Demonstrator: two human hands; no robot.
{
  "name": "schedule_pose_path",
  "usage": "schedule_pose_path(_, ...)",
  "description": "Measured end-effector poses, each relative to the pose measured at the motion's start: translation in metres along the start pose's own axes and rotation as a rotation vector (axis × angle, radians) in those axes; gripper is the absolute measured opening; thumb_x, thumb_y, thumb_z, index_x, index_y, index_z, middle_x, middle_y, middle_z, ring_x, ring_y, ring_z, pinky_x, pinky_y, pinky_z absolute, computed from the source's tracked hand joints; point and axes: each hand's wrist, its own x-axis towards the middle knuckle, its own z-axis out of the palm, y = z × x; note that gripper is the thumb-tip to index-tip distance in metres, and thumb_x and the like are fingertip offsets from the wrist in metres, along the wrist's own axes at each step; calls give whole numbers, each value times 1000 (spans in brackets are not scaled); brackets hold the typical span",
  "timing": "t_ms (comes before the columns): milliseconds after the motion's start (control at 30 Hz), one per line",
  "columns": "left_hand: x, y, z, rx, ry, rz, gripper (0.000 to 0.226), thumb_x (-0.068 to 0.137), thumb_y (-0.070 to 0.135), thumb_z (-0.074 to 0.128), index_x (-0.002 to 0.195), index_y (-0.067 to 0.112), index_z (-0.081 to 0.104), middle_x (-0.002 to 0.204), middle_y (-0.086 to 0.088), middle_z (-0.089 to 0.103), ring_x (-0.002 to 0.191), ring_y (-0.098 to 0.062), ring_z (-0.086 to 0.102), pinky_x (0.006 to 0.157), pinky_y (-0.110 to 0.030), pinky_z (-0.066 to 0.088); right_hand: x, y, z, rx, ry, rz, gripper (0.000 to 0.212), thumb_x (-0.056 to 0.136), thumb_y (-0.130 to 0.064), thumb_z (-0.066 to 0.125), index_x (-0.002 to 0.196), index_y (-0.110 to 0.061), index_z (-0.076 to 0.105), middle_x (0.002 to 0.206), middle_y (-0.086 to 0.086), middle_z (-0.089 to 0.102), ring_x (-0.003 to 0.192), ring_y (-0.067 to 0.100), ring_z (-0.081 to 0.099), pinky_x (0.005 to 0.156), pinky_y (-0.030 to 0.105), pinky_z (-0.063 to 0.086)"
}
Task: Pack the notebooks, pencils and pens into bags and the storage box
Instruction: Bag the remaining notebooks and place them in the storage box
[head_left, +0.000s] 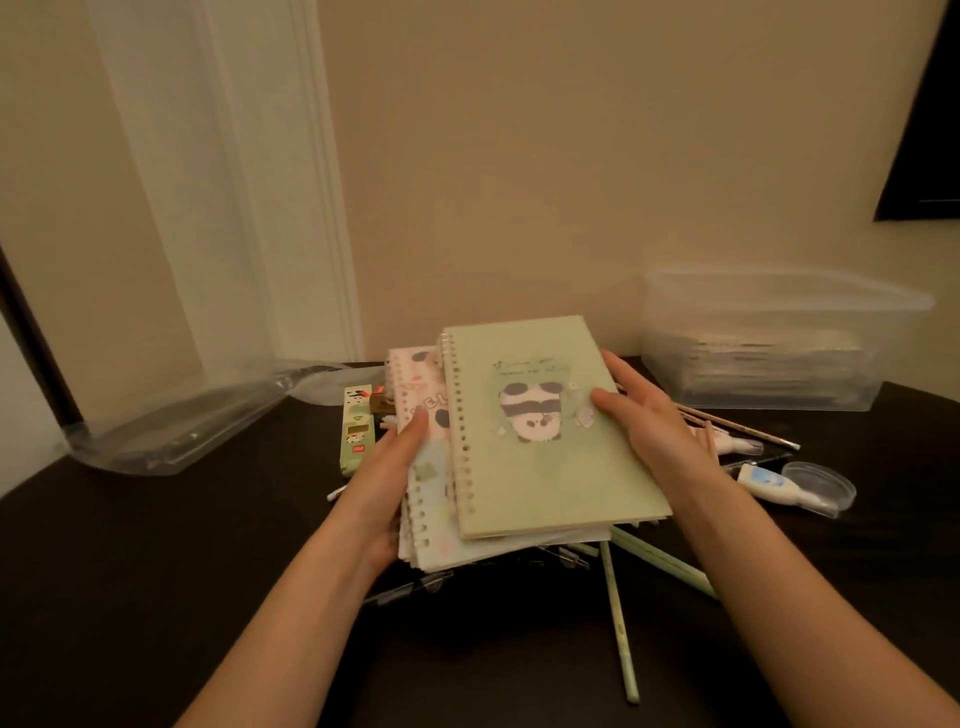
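A green spiral notebook (540, 431) with a panda on its cover lies on top of a stack of spiral notebooks (431, 499) lifted above the dark table (156, 571). My left hand (387, 483) grips the stack's left edge, thumb on a pink notebook (415, 395). My right hand (649, 415) holds the green notebook's right edge, thumb on the cover. Green pencils (618, 613) and pens lie on the table under the stack. A clear storage box (779, 338) stands at the back right, with dark items inside.
The clear box lid (171, 431) lies at the left. Green eraser packs (358, 426) sit left of the stack. Correction tape (769, 483), a small clear round lid (821, 483) and wooden pencils (727, 426) lie to the right. A wall is close behind.
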Motion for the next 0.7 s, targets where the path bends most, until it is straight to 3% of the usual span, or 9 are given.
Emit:
schedule_pose_path(100, -5, -2, 3, 4, -35, 28, 41, 93, 44, 42, 115, 15, 60, 97, -9, 73, 81, -22, 72, 57, -32, 58, -4, 3, 5, 12, -15, -13, 47, 98, -4, 42, 136, -31, 44, 94, -11, 65, 60, 1, 67, 48, 15, 49)
schedule_pose_path(200, -7, -3, 5, 49, -59, 75, 58, 76, 50, 52, 124, 19, 57, 109, -8, 70, 96, -25, 68, 73, -39, 58, -8, 6, 13, -4, -78, -29, 53, 97, -3, 43, 138, -36, 39, 101, -13, 64, 65, 1, 68, 51, 16, 50)
schedule_pose_path(333, -9, -4, 0, 79, -82, 116, 58, 74, 38, 61, 128, 16, 53, 114, -11, 68, 102, -31, 66, 81, -42, 56, -14, 13, 23, -19, -136, -83, 52, 98, -5, 42, 123, -51, 36, 101, -22, 62, 74, -3, 68, 55, 15, 51)
schedule_pose_path(433, -14, -2, -2, 148, -64, 203, 59, 72, 26, 63, 129, 15, 51, 112, -12, 68, 100, -32, 66, 82, -43, 55, -17, 12, 23, -38, -146, -109, 55, 98, -12, 47, 134, -50, 30, 124, -22, 52, 100, -4, 63, 72, 20, 55)
schedule_pose_path(467, -17, -1, -1, 179, -67, 256, 58, 72, 25, 63, 128, 16, 51, 112, -10, 69, 99, -30, 67, 80, -42, 55, -18, 10, 23, -8, -153, -86, 58, 96, -15, 51, 138, -46, 27, 127, -21, 51, 100, -1, 64, 72, 22, 56)
schedule_pose_path(533, -25, 2, 2, 253, -72, 371, 55, 74, 22, 70, 126, 19, 50, 111, -6, 69, 96, -26, 68, 73, -36, 57, -21, 6, 22, 80, -207, -26, 62, 89, -23, 61, 141, -36, 32, 124, -13, 60, 92, 12, 70, 67, 27, 57)
schedule_pose_path(633, -39, 8, 4, 346, -117, 462, 56, 71, 29, 67, 124, 26, 47, 113, -2, 68, 95, -24, 68, 69, -30, 57, -34, -3, 22, 88, -267, -43, 41, 73, -33, 63, 112, -26, 55, 92, -7, 74, 78, 14, 72, 60, 26, 56)
schedule_pose_path(700, -46, 9, 4, 380, -141, 468, 50, 76, 28, 66, 121, 31, 45, 113, -1, 66, 95, -22, 68, 69, -29, 57, -42, -6, 22, 85, -257, -85, 33, 71, -33, 62, 103, -26, 57, 84, -10, 74, 75, 12, 72, 57, 23, 55)
